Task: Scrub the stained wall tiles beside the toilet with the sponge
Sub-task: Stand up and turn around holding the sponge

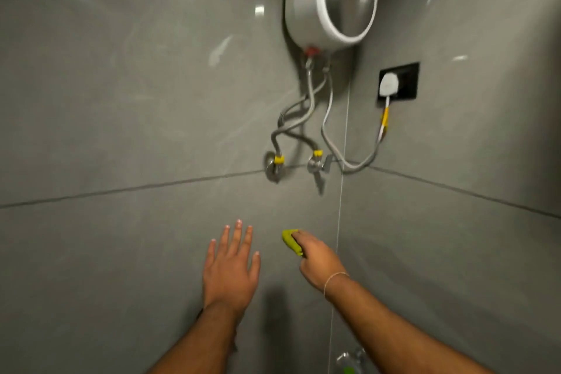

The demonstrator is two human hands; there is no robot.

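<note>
Glossy grey wall tiles (127, 252) fill the view and meet in a corner at the right. My right hand (318, 261) presses a yellow-green sponge (290, 240) flat against the lower tile, just left of the corner joint. Only the sponge's left edge shows; the fingers cover the rest. My left hand (230, 267) lies flat on the same tile a little to the left, fingers spread, holding nothing. No toilet is in view.
A white water heater (331, 0) hangs high on the wall. Its braided hoses (306, 118) run down to two valves (315, 162) above my hands. A black socket with a white plug (397, 82) sits on the right wall. A chrome tap (349, 358) pokes in at the bottom.
</note>
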